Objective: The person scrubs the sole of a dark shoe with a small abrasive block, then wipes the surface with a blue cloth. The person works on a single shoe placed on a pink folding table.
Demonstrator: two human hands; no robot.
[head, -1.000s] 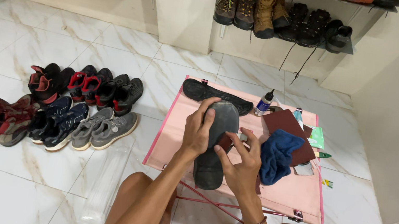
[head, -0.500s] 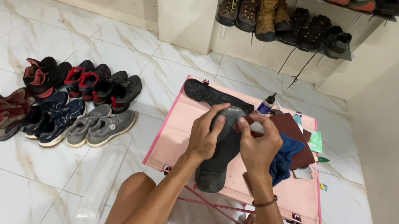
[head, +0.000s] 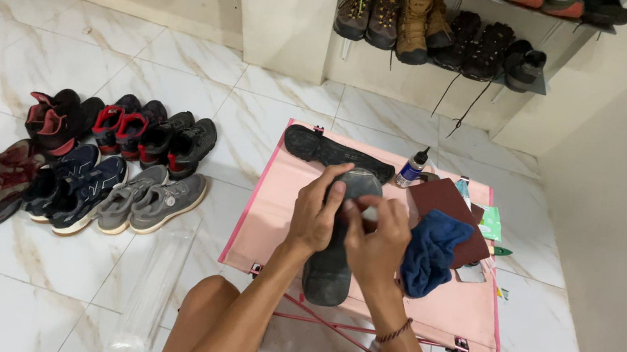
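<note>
Over the low pink fabric table, the left hand grips the long grey shoe insole near its top while the right hand pinches something small against it, a second dark insole lying untouched behind.

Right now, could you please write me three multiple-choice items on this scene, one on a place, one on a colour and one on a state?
1. Where does the second dark insole lie?
A. at the far edge of the pink folding table
B. on the wall rack
C. among the floor shoes

2. What colour is the crumpled cloth?
A. yellow
B. blue
C. white

3. How is the grey insole held?
A. lying untouched
B. by one hand
C. by both hands

Answers: 1 A, it lies along the table's far edge. 2 B, the cloth is blue. 3 C, left hand and right hand both have a grip on it.
</note>
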